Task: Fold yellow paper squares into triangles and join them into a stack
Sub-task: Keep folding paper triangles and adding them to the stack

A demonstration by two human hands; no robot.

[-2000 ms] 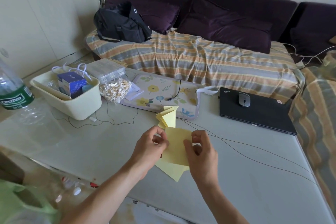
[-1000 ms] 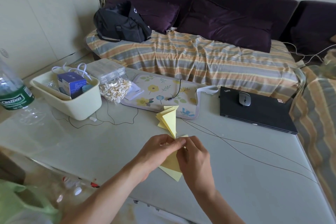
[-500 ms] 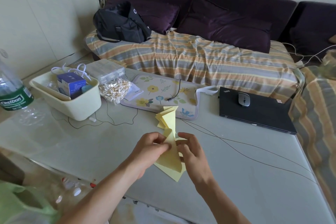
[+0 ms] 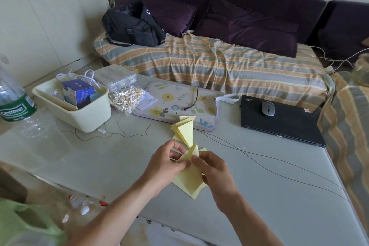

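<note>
Both hands pinching half-folded yellow square (image 4: 190, 168), left hand (image 4: 167, 163), right hand (image 4: 212, 168); joined triangle stack (image 4: 184, 130) lying just beyond fingertips, long axis pointing away from me.

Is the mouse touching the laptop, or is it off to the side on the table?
Touching. The head view shows the mouse sitting on the closed laptop's lid, with black lid visible all around it.

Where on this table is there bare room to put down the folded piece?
Bare tabletop lies right of the right hand, below the thin cables, and left of the left hand, in front of the cream bin. It is crowded ahead: the folded yellow stack, floral mat and laptop.
</note>
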